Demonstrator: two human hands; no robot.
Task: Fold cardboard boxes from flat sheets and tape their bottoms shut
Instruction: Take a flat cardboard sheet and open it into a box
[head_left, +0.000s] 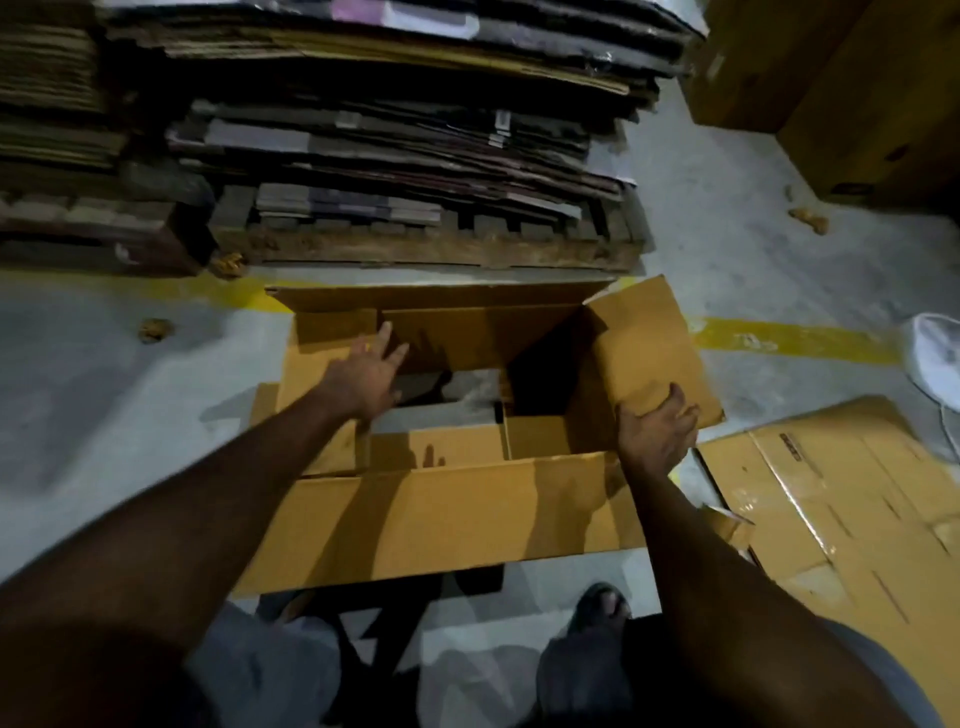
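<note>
While right hand (655, 436) grips one box flap (644, 338), left hand (366, 375) spreads, perhaps touching another.

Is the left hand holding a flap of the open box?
No, the left hand reaches toward the box with straight, spread fingers; only the right hand grips a flap.

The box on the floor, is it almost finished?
Not yet. Done: the box stands opened into a box shape. In hand: the right hand grips the right flap, and the open left hand reaches over the left flap. Left: the flaps are not closed, grey floor shows through the middle, and no tape shows on them.
</note>
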